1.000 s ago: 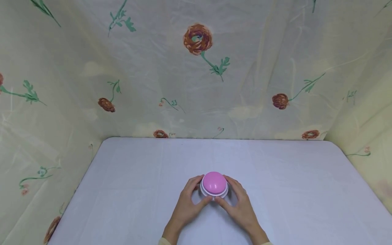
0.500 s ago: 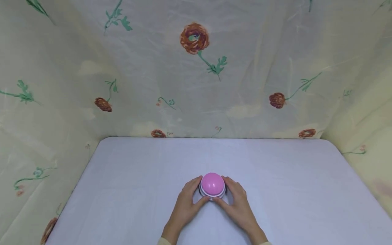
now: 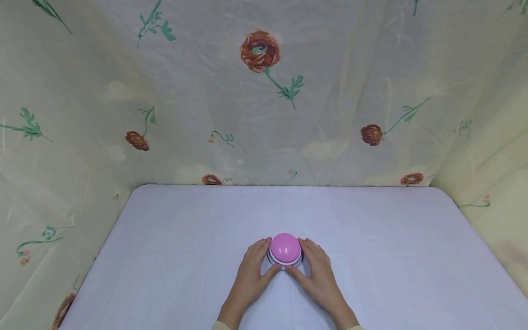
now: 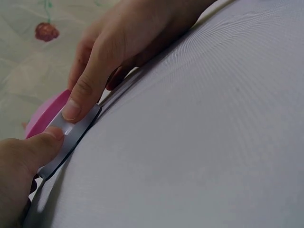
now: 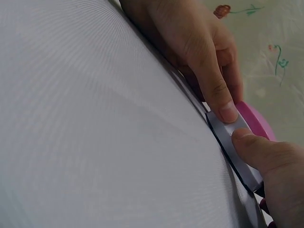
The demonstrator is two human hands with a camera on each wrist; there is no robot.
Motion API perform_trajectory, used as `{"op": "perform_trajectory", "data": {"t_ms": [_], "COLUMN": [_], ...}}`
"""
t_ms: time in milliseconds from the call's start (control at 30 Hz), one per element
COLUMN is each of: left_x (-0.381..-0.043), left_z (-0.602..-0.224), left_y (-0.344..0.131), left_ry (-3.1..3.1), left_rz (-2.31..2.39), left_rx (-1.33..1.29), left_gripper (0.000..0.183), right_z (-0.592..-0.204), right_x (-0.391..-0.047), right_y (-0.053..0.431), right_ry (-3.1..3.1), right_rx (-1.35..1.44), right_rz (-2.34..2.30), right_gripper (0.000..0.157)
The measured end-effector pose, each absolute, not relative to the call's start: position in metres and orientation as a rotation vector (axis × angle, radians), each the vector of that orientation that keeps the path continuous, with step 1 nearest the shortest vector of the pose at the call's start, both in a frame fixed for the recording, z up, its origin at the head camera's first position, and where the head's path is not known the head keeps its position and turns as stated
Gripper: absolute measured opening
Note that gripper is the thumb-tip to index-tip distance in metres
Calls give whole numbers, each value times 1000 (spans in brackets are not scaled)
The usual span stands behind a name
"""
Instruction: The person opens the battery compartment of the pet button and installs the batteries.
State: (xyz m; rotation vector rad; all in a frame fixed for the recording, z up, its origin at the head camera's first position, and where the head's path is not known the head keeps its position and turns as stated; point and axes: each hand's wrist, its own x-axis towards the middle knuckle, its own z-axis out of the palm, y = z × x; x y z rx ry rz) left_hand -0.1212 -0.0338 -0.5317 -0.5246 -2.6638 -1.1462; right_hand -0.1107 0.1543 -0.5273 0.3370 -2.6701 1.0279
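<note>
A round push button with a glossy pink dome [image 3: 286,248] and a white base [image 4: 76,134] sits on the white table. My left hand [image 3: 250,268] grips the base from the left, fingers curved along its side and thumb against the front. From the right, my right hand [image 3: 320,270] holds it the same way. Both thumbs press on the front wall of the base, with a small gap between their tips, as the right wrist view shows on the pale base [image 5: 232,142]. The dome itself is untouched. Fingertips behind the base are partly hidden.
The white-covered table [image 3: 185,229] has rounded far corners. Behind it and at both sides hangs a pale curtain [image 3: 321,46] printed with brown flowers and green stems, close to the table's edges.
The head view has shifted slightly, so the curtain and table appear further left. Both hands keep their hold on the push button, with hardly any movement visible.
</note>
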Motion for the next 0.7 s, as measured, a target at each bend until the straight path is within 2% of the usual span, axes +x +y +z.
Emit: {"op": "perform_trajectory", "data": {"t_ms": [700], "left_x": [-118], "left_z": [-535], "left_y": [-35], "left_ry": [-2679], "left_rz": [-1210], "left_rx": [-459], "left_gripper": [66], "right_z": [-533], "right_x": [-109], "right_y": [157], "right_ry": [-2679], "right_rx": [334], "right_rz": [1003], "right_gripper": [78]}}
